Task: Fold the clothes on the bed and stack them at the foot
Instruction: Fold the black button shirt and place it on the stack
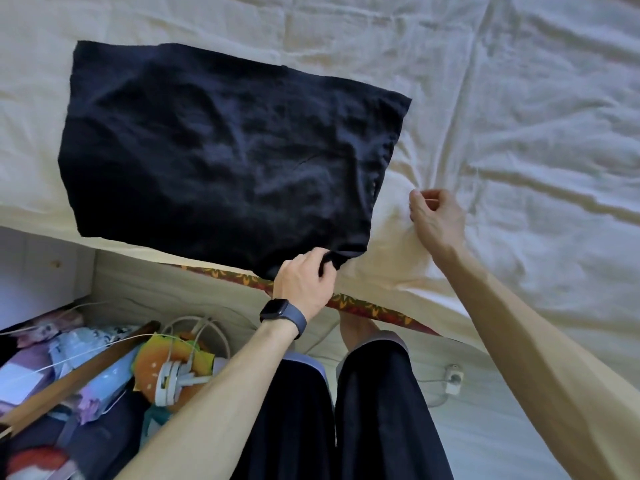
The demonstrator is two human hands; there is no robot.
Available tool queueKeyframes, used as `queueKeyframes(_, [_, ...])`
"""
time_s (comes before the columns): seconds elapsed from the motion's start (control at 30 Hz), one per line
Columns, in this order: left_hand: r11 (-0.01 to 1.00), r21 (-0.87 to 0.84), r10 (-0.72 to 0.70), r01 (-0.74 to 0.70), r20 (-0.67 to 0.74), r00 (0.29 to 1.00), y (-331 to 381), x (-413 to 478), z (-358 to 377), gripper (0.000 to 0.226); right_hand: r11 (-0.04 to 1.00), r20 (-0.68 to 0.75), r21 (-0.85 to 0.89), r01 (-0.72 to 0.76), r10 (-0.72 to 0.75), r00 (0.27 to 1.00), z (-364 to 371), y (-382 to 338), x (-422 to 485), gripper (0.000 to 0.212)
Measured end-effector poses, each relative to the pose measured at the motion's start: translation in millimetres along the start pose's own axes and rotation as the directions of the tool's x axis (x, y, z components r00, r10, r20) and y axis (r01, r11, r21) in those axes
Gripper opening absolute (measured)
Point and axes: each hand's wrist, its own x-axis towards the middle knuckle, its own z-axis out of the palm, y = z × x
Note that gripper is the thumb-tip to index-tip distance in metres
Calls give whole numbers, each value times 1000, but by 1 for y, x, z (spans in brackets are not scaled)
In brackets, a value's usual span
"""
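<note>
The left hand [304, 282] pinches the near corner of the cloth [225, 150] on the sheet [519, 98], while the right hand [436, 216] is curled nearby, its grip unclear.

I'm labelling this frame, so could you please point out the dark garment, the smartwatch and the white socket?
dark garment [221, 150], head view, middle of its top surface.
smartwatch [275, 309], head view, on its screen.
white socket [453, 374], head view, on its front plate.

There is one black garment [225, 150], one bed [519, 98], two hands, left hand [304, 282] and right hand [436, 216], and one wristwatch [282, 315].
</note>
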Motion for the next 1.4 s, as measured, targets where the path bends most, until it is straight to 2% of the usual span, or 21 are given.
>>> queueKeyframes(0.03, [978,-138,-161,158,-12,987,2,3,-5,16,1000,29,29,-11,10,1000,0,-1,-3,32])
queueKeyframes(0.07, [904,-309,-315,295,-16,949,2,6,-10,24,997,62,70,-27,22,998,1,-3,-6,32])
queueKeyframes(0.1, [789,-468,-448,397,3,894,2,10,-17,30,993,99,109,-44,33,995,2,-5,-10,32])
queueKeyframes(0.17, [605,-650,-571,460,47,820,-4,18,-31,31,983,169,164,-78,50,984,7,-11,-14,30])
queueKeyframes(0.23, [585,-668,-561,460,76,824,-8,24,-43,32,970,224,213,-118,70,972,13,-21,-18,29])
queueKeyframes(0.27, [603,-652,-546,460,83,834,-9,25,-48,33,960,250,241,-145,83,965,18,-27,-18,30])
queueKeyframes(0.33, [651,-651,-476,392,52,878,-8,29,-55,20,941,314,277,-197,105,944,26,-38,-18,35])
queueKeyframes(0.43, [688,-659,-398,305,10,917,-2,34,-63,17,933,383,262,-247,135,914,37,-52,-18,48])
queueKeyframes(0.6, [645,-734,-344,214,-29,938,6,27,-69,17,909,351,291,-298,188,917,48,-70,-9,63])
queueKeyframes(0.73, [613,-770,-338,179,-51,940,4,18,-77,18,858,290,356,-370,275,917,57,-84,5,33])
queueKeyframes(0.83, [620,-765,-316,176,-38,948,-1,16,-83,19,841,305,351,-412,314,899,64,-92,15,33])
queueKeyframes(0.93, [636,-749,-297,186,-16,955,-4,15,-84,19,838,265,388,-383,297,917,71,-103,27,28])
queueKeyframes(1.0, [636,-749,-294,186,-12,956,-4,16,-83,18,859,255,346,-377,301,919,74,-109,36,19])
queueKeyframes(1.13, [600,-772,-333,208,-4,943,-2,20,-82,18,864,257,348,-363,284,924,72,-110,50,11])
queueKeyframes(1.3, [562,-799,-388,216,-24,921,-8,24,-89,17,914,225,342,-220,148,963,68,-110,59,22])
queueKeyframes(1.4, [526,-824,-442,209,-55,895,-19,26,-97,17,987,100,154,-43,28,995,70,-125,56,23])
